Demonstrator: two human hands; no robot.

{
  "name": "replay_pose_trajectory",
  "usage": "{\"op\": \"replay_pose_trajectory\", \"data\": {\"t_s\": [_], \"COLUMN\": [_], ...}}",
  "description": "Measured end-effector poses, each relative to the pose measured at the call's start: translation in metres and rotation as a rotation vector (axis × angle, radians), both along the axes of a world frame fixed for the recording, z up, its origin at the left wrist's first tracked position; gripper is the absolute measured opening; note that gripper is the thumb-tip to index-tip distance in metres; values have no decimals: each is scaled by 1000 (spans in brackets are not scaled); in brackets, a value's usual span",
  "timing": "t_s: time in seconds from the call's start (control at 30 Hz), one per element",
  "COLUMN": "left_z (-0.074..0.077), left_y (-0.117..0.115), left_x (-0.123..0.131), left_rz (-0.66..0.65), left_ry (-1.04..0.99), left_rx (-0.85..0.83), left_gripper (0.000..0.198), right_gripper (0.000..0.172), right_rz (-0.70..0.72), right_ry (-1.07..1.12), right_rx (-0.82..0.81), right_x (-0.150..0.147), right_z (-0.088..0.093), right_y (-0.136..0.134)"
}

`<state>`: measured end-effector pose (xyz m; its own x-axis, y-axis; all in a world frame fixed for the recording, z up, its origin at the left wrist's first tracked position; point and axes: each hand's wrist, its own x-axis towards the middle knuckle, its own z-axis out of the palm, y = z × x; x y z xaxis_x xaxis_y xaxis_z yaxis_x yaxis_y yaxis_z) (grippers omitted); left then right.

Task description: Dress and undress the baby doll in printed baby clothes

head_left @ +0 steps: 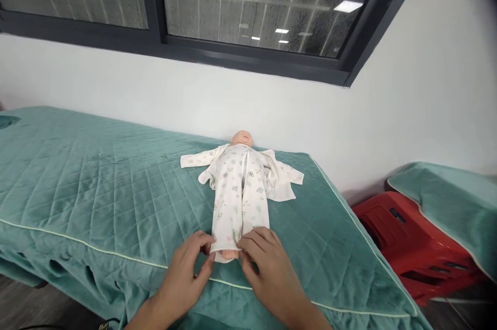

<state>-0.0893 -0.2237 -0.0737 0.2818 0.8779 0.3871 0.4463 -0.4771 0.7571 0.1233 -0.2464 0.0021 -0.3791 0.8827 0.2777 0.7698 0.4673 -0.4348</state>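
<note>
A baby doll (242, 138) lies on its back, its head toward the wall. White printed baby pants (229, 200) cover its front and legs, and a white baby shirt (281, 177) spreads out on both sides with its sleeves outstretched. One doll foot (230, 254) shows at the left leg's cuff; the other foot is hidden. My left hand (190, 268) holds the left side of that cuff between thumb and fingers. On the cuff's right side, my right hand (267, 268) pinches the fabric, its knuckles over the other pant leg.
A green quilted cover (116, 190) with pale piping drapes over the bed, which stands against a white wall (155, 92). Above is a dark-framed window (252, 53). To the right are a red plastic stool (415, 237) and another green cloth (450, 195).
</note>
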Motion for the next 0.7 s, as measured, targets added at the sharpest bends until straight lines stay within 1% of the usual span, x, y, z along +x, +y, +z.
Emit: {"op": "replay_pose_trajectory", "data": {"t_s": [0.07, 0.1, 0.17, 0.2, 0.27, 0.3, 0.33, 0.4, 0.47, 0.53, 0.63, 0.7], "left_z": [-1, -1, 2, 3, 7, 9, 11, 14, 15, 15, 16, 16], "left_y": [14, 24, 49, 63, 90, 102, 113, 130, 143, 152, 164, 171], "left_x": [-6, -9, -11, -10, -3, 2, 8, 17, 22, 24, 24, 24], "left_rz": [30, 56, 101, 102, 87, 55, 18, -39, -68, -91, -157, -222], "left_ry": [-23, -23, 29, 92, 220, 282, 340, 437, 517, 582, 644, 653], "left_rx": [-14, -9, 50, 101, 207, 248, 284, 332, 350, 354, 392, 437], "left_gripper": [19, 20, 23, 24, 31, 34, 36, 38, 39, 40, 39, 37], "right_gripper": [20, 21, 22, 23, 29, 33, 34, 31, 25, 24, 26, 26], "right_rz": [22, 7, -94, -180, -330, -371, -395, -400, -375, -335, -299, -306], "right_ry": [91, 154, 281, 324, 316, 284, 247, 158, 64, -5, -16, -5], "right_rx": [-10, 4, 75, 123, 173, 169, 162, 135, 113, 107, 107, 96], "right_x": [9, 15, 30, 37, 51, 56, 61, 65, 66, 66, 66, 67], "right_z": [1, -1, -7, -11, -22, -27, -32, -39, -44, -46, -48, -48], "right_y": [6, 12, 31, 43, 71, 85, 97, 116, 123, 123, 119, 118]}}
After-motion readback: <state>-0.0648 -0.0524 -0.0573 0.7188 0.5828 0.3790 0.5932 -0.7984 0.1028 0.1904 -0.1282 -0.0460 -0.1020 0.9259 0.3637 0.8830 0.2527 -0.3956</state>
